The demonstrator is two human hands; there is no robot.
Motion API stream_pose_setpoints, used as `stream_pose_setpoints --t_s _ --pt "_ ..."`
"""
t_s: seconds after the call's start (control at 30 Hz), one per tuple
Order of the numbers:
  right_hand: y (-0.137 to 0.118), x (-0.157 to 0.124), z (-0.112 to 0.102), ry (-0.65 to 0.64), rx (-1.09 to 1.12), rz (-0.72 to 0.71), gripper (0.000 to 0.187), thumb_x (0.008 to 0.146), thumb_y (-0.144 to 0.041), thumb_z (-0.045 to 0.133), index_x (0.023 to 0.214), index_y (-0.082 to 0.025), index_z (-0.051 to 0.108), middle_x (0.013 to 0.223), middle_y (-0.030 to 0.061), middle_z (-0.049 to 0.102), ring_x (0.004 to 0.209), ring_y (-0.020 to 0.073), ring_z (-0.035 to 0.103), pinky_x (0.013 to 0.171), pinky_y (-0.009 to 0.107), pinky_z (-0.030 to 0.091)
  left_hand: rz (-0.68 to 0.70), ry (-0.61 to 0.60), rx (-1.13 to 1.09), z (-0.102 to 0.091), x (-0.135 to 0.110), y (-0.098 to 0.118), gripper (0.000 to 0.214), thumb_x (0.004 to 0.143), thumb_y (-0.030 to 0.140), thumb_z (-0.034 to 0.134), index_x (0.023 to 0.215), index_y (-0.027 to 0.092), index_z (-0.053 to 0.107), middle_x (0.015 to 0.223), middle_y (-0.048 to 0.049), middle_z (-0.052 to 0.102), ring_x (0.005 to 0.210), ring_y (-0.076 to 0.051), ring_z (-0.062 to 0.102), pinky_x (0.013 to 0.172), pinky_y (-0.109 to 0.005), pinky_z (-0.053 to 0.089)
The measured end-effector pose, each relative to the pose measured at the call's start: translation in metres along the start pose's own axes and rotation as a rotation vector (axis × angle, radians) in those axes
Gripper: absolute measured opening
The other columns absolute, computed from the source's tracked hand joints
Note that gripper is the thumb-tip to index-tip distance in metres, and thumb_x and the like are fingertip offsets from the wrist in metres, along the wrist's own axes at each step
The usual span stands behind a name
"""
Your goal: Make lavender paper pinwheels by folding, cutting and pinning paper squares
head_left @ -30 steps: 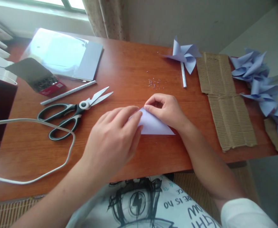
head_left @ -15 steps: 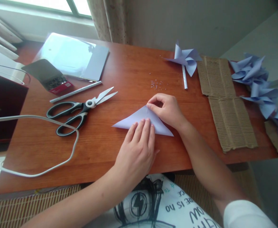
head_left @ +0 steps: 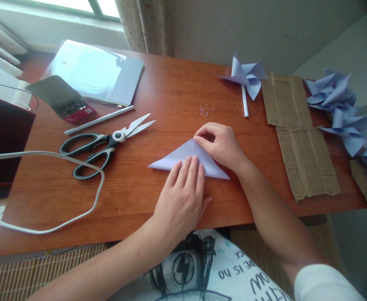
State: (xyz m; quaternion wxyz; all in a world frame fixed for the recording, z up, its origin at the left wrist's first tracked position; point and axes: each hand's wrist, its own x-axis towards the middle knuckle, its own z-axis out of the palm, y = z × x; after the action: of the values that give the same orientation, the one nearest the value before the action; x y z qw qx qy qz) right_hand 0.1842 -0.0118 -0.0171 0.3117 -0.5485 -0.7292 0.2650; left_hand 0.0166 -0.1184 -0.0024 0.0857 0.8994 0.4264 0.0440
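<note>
A pale purple sheet of paper, folded into a triangle, lies on the wooden table with its tip pointing away from me. My left hand rests flat across its near, long edge, fingers stretched out. At the far tip, my right hand pinches the paper between thumb and forefinger, the other fingers curled. Left of the paper are black-handled scissors with their blades apart. Beyond my right hand, many tiny shiny bits are scattered on the tabletop.
A paper pinwheel on a white stick lies at the back. Corrugated cardboard and more pinwheels are to the right. At left are a white cable, a rolled stick, an opened small box and a packet of paper.
The view has shifted very slightly. Both hands keep their places on the folded paper, with no clear change in it.
</note>
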Motion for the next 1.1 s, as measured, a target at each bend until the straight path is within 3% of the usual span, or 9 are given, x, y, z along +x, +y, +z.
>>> stream_pose_setpoints --t_s 0.3,0.83,1.1 --pt "0.0016 -0.0008 -0.0099 -0.112 -0.124 -0.088 0.009 0.086 -0.013 0.065 0.081 -0.020 0.068 0.083 0.0028 0.068 0.075 0.0174 0.062 0.070 0.030 0.046 -0.001 -0.017 0.019 -0.0023 0.0018 0.0022 0.065 0.098 0.039 0.050 0.146 -0.004 0.046 0.157 -0.0283 0.040 0.147 -0.040 0.039 0.122 -0.052 0.033" --pt "0.0037 -0.0015 -0.0053 -0.091 -0.168 -0.091 0.011 0.085 -0.011 0.064 0.090 -0.020 0.065 0.085 0.0032 0.064 0.078 0.0189 0.060 0.073 0.031 0.046 -0.003 -0.013 0.010 -0.0023 0.0023 0.0022 0.066 0.097 0.040 0.052 0.146 -0.004 0.046 0.156 -0.0283 0.041 0.146 -0.040 0.040 0.122 -0.052 0.033" --pt "0.0028 -0.0018 -0.0057 -0.116 -0.158 -0.106 0.013 0.089 -0.011 0.062 0.082 -0.020 0.068 0.086 0.0039 0.066 0.082 0.0194 0.061 0.076 0.032 0.047 -0.004 -0.009 0.012 -0.0025 0.0023 0.0025 0.065 0.097 0.039 0.051 0.146 -0.004 0.047 0.157 -0.0281 0.040 0.147 -0.040 0.039 0.122 -0.051 0.033"
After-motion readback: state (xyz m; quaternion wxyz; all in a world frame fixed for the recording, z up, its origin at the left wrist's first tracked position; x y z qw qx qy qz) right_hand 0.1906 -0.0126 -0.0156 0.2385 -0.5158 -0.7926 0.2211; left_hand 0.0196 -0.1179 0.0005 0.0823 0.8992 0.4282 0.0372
